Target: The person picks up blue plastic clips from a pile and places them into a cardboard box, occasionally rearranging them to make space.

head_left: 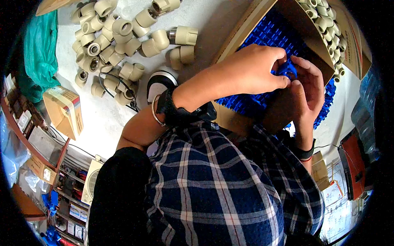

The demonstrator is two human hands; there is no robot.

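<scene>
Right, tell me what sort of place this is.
Probably a plumbing-supply shop or storeroom: a heap of beige pipe fittings on the floor, a cardboard box packed with blue plastic clips, and stocked shelves.

A person in a navy checked shirt crossed with white and thin red lines, forearms bare, wears a chunky black watch and a thin silver bangle behind the left hand, and a black band edged in orange-red behind the right hand.
</scene>
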